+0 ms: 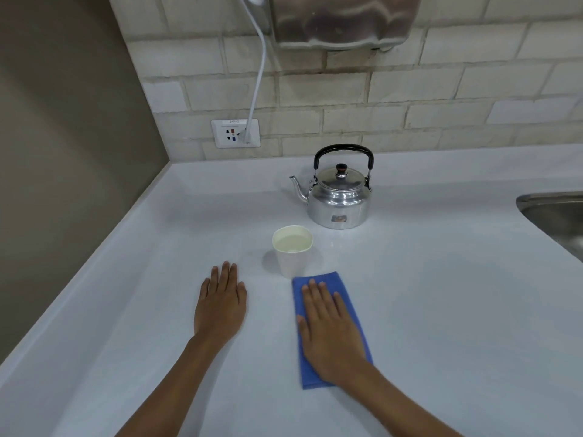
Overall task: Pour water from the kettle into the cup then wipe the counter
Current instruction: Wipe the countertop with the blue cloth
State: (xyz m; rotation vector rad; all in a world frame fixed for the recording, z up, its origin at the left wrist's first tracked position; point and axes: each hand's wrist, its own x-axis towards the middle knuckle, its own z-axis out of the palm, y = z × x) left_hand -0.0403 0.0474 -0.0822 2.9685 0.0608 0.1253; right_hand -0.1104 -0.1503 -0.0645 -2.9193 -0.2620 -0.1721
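A shiny metal kettle (339, 197) with a black handle stands upright at the back of the white counter (441, 294), spout pointing left. In front of it a white paper cup (291, 252) holds water. A folded blue cloth (350, 298) lies flat just right of the cup, its far corner almost touching the cup's base. My right hand (331, 329) rests palm down on the cloth, fingers spread. My left hand (220, 304) lies flat on the bare counter left of the cup, holding nothing.
A steel sink (555, 216) cuts into the counter at the right edge. On the tiled back wall are a socket (235, 133) with a white cable plugged in and a metal appliance (344, 20) above. A brown side wall closes the left.
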